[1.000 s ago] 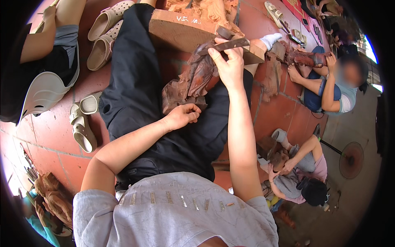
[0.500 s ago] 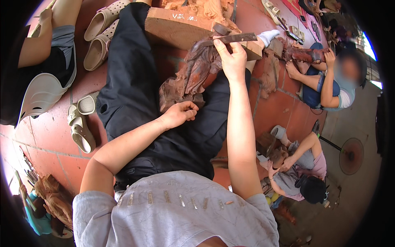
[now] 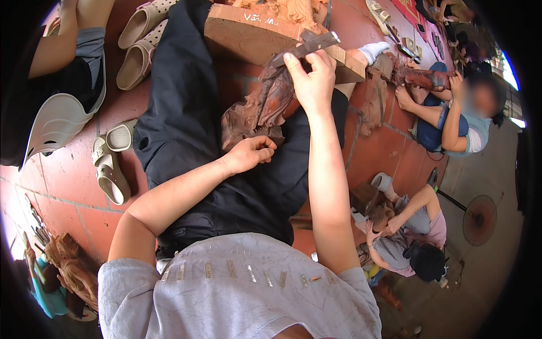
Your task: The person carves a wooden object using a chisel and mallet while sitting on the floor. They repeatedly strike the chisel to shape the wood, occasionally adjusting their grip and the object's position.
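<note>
Surroundings: the red tiled floor carries beige perforated clogs and a pair of strapped sandals at left; a seated co-worker and a round fan are at right. A thick block stands just beyond the carving, which lies slanted between the person's thighs. The right hand and flat bar obscure the carving's upper end.

Materials: the block is pale orange wood, flat-faced; the carving is dark reddish-brown, deeply folded, with a rough, broad base. The bar is dark, straight and narrow.

The hands are apart. The right pinches the bar; the left hand lies half-curled at the base, grip indeterminable.
</note>
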`<state>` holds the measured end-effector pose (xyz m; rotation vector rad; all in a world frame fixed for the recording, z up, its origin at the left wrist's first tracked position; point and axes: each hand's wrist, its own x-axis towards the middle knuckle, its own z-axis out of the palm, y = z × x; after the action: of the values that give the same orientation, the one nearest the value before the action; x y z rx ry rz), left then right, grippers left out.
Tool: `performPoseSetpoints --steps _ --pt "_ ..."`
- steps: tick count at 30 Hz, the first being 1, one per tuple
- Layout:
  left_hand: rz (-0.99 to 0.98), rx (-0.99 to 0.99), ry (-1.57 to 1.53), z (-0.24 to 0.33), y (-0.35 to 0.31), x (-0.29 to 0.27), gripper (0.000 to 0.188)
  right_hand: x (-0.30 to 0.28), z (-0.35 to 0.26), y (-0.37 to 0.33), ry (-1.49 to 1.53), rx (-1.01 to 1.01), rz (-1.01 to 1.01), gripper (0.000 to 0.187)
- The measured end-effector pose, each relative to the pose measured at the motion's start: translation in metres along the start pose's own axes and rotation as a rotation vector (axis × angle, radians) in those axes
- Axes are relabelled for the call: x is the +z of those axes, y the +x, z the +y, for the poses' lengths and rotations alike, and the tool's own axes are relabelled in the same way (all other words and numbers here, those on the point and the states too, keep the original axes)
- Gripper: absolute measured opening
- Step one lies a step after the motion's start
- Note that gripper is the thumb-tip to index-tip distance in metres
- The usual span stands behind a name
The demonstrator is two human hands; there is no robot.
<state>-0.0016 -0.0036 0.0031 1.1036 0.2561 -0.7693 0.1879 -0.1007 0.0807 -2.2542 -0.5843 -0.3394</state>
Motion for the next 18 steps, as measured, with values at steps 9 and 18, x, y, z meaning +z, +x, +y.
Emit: performPoseSetpoints --steps 9,18 --pt "0.003 0.000 0.008 -0.001 0.001 -0.001 0.025 0.004 -0.008 -0.001 -0.016 0.044 0.014 0.019" --pt "0.005 -0.001 0.020 0.000 0.002 -0.001 0.025 0.006 -0.012 -0.002 -0.214 -0.135 0.080 0.019"
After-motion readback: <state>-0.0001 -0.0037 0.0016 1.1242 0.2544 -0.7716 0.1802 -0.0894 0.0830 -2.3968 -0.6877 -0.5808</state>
